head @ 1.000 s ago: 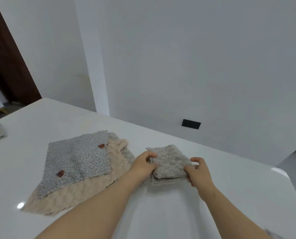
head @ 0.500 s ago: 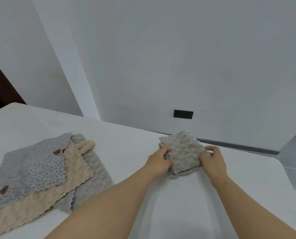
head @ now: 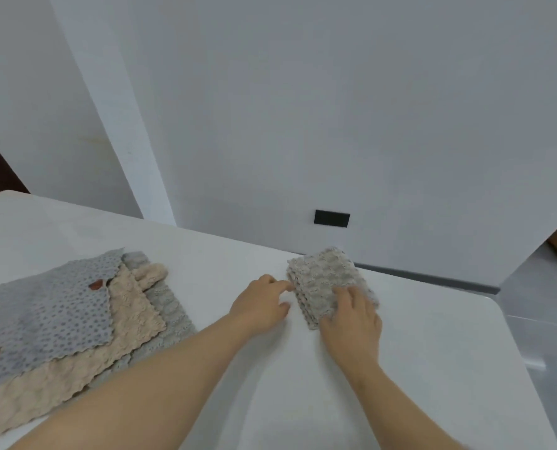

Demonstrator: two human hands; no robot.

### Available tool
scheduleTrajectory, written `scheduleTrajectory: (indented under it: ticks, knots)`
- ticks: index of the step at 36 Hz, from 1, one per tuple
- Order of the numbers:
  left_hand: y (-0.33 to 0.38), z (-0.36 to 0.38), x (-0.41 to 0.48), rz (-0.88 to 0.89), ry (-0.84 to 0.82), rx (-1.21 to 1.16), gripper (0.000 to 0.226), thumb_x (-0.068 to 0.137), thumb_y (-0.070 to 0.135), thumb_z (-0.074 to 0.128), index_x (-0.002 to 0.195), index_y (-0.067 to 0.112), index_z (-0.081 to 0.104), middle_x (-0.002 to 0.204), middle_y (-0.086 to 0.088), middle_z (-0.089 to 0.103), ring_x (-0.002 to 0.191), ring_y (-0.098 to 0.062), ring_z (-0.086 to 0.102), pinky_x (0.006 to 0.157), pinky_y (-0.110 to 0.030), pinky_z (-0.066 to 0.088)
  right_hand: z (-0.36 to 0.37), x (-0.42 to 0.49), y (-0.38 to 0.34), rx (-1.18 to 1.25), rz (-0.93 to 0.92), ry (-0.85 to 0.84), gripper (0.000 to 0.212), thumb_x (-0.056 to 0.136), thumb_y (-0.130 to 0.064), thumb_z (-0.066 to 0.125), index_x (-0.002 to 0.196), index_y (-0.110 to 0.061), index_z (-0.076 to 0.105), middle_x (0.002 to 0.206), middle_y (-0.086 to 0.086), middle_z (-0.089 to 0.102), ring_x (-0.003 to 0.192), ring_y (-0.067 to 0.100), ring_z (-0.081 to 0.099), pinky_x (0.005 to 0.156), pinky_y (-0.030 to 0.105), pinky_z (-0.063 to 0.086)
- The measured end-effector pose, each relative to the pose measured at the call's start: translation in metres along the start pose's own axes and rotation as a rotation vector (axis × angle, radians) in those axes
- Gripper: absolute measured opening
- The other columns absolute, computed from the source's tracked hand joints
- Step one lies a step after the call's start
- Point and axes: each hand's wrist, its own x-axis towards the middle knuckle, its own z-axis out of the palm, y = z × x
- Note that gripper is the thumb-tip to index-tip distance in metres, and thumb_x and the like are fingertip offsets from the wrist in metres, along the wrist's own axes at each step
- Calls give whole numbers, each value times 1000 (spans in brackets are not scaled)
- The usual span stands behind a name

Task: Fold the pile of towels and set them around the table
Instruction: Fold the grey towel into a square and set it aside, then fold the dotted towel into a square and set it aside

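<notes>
A folded grey-beige towel (head: 322,277) lies flat on the white table (head: 433,352) near its far edge. My right hand (head: 351,319) rests flat on the towel's near right part, fingers straight. My left hand (head: 259,303) sits on the table just left of the towel, its fingertips touching the towel's left edge. At the left lies a pile of unfolded towels: a grey dotted towel (head: 46,316) on top, a beige towel (head: 121,323) under it, and a grey towel (head: 169,313) at the bottom.
The table's far edge runs close behind the folded towel, and its rounded corner (head: 488,300) is to the right. A white wall with a black socket (head: 331,218) stands behind. Grey floor shows at the right.
Both hands carried the folded towel away from the pile toward the far edge and set it down. They let go of their grip; the right now lies flat on it.
</notes>
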Motion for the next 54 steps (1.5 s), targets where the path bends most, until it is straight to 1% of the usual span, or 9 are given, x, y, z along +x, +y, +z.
scheduleTrajectory:
  ticks: [19, 24, 28, 33, 39, 43, 46, 49, 54]
  knots:
    - [-213, -87, -164, -24, 287, 265, 32, 94, 24, 41, 123, 24, 54, 123, 3, 55, 113, -18, 50, 90, -30, 41, 84, -127, -205, 144, -195, -272, 39, 88, -21, 44, 128, -22, 44, 134, 0, 46, 122, 20, 42, 97, 30, 34]
    - [-303, -107, -175, -34, 384, 188, 37, 72, 23, 52, 107, 15, 64, 95, -8, 69, 84, -33, 65, 71, -40, 52, 132, -144, -274, 160, -239, -194, 38, 88, -20, 46, 126, -22, 48, 129, -2, 51, 115, 17, 47, 94, 26, 36]
    - [-355, -119, -181, 79, 268, 189, 57, 78, 49, 33, 126, 21, 49, 124, -1, 53, 114, -23, 49, 95, -32, 39, 171, -150, -316, 151, -238, -92, 36, 88, -20, 46, 123, -26, 48, 128, -8, 47, 116, 12, 42, 93, 20, 32]
    - [-405, -118, -184, 257, 110, 66, 75, 68, 69, 32, 130, 28, 35, 136, 12, 32, 126, -6, 31, 98, -11, 22, 211, -158, -339, 86, -157, -20, 43, 87, -35, 39, 130, -36, 36, 140, -14, 32, 129, 11, 31, 106, 24, 24]
    - [-431, -100, -191, 397, 95, 7, 79, 56, 88, 41, 121, 47, 24, 135, 29, 4, 126, 9, 6, 108, -17, 7, 246, -171, -346, 156, -53, 206, 51, 80, -45, 39, 128, -31, 47, 141, -6, 41, 134, 18, 33, 110, 37, 24]
    - [-437, -91, -192, 464, 235, 6, 74, 62, 74, 37, 123, 33, 38, 135, 27, 19, 126, 9, 17, 103, -12, 15, 258, -175, -344, 118, -77, 320, 44, 88, -24, 54, 130, -26, 46, 140, -3, 42, 132, 19, 34, 110, 35, 22]
    - [-438, -87, -199, 506, 358, -24, 31, 77, 53, 46, 98, 30, 45, 110, 19, 48, 99, 1, 44, 77, -4, 30, 265, -183, -346, 98, -94, 402, 41, 87, -19, 54, 128, -20, 50, 136, 2, 46, 129, 22, 39, 108, 35, 27]
    - [-439, -87, -208, 496, 450, -37, 11, 89, 26, 52, 85, 27, 42, 78, 17, 43, 76, -6, 43, 58, -9, 31, 272, -196, -349, 93, -106, 500, 41, 86, -16, 55, 127, -14, 53, 134, 7, 49, 125, 26, 42, 105, 36, 32]
    - [-442, -87, -225, 433, 508, -110, 10, 92, 20, 50, 83, 21, 46, 74, 13, 46, 73, -12, 47, 56, -18, 31, 277, -224, -352, 100, -136, 485, 36, 89, -19, 50, 125, -15, 52, 133, 2, 48, 125, 21, 39, 99, 30, 31]
